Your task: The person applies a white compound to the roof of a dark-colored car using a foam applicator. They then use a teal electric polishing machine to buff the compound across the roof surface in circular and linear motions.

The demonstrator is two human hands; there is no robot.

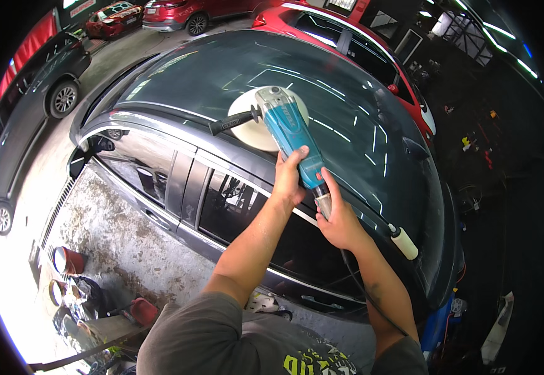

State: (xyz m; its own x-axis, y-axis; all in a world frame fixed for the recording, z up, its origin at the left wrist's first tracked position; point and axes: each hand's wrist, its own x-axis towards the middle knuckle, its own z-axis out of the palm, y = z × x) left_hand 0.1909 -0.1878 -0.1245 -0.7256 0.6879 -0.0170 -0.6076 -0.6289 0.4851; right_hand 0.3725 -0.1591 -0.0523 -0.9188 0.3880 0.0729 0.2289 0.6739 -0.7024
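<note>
Dark-grey fabric sleeve (190,331) below teal-and-silver power polisher (292,128). Bare fingers clamped: right hand (340,222) round polisher's tail, left hand (289,178) round its body, presumably sharing weight. Under polisher: round cream pad (256,139), seemingly flat on glossy dark-grey car roof (222,62).

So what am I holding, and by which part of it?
A rotary polisher: the left hand grips its blue body, the right hand its rear end; the side handle is unheld.

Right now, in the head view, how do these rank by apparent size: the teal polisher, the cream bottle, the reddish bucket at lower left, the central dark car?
1. Central dark car
2. Teal polisher
Unranked, both smaller: cream bottle and reddish bucket, too alike to separate.
</note>
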